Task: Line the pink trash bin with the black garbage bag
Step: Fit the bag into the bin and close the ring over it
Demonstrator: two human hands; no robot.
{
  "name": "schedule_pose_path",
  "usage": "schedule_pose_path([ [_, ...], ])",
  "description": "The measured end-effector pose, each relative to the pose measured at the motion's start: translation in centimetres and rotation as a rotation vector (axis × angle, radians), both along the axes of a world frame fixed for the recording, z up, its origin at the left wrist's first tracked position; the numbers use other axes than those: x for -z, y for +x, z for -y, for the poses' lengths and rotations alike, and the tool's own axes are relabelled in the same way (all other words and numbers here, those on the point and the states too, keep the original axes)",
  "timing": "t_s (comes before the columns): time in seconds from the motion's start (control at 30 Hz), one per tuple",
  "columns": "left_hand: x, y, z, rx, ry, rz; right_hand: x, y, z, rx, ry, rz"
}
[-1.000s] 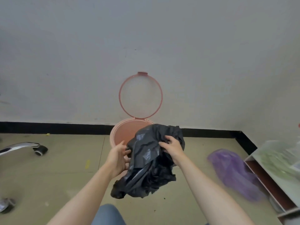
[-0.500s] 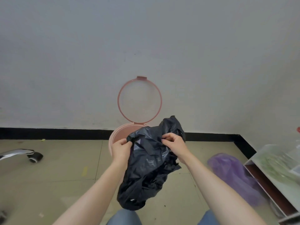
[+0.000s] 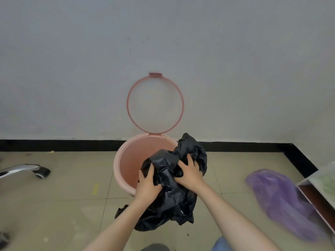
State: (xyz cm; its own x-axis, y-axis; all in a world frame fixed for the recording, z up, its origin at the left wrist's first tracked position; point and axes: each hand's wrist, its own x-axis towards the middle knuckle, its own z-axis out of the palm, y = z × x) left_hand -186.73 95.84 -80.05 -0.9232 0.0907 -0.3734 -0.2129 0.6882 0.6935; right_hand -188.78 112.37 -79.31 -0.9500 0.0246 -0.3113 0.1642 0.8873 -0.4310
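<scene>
The pink trash bin (image 3: pixel 125 160) stands on the floor against the wall, its ring-shaped pink lid frame (image 3: pixel 181 105) flipped up against the wall. Its inside looks bare. A crumpled black garbage bag (image 3: pixel 174 200) hangs over the bin's near right rim, partly covering it. My left hand (image 3: pixel 147 185) grips the bag's left side. My right hand (image 3: pixel 190 173) grips its upper middle, fingers spread into the plastic. The bag's lower part dangles in front of the bin, and its mouth is hidden in the folds.
A purple plastic bag (image 3: pixel 282 201) lies on the floor at the right, beside a low cabinet (image 3: pixel 315 194). A chrome chair leg with a castor (image 3: pixel 41 172) is at the left. Black skirting (image 3: pixel 63 145) runs along the wall. Tiled floor surrounds the bin.
The view has come closer to the bin. Both hands have lowered the bag toward the bin's opening, and my right hand has shifted its grip further into the plastic.
</scene>
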Motion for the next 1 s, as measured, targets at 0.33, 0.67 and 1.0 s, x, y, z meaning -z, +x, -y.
schedule_pose_path([
  [0.33,-6.2,-3.2,0.8,-0.266,-0.043,-0.898,-3.2,-5.2,-1.2,-0.187,-0.378,-0.405],
  [0.67,0.4,-5.2,2.5,0.358,-0.498,0.321,1.3,-6.1,1.2,-0.586,0.248,0.337],
  [1.0,0.6,-6.1,4.1,0.122,-0.28,0.01,-0.5,-5.8,1.0,-0.42,0.272,-0.083],
])
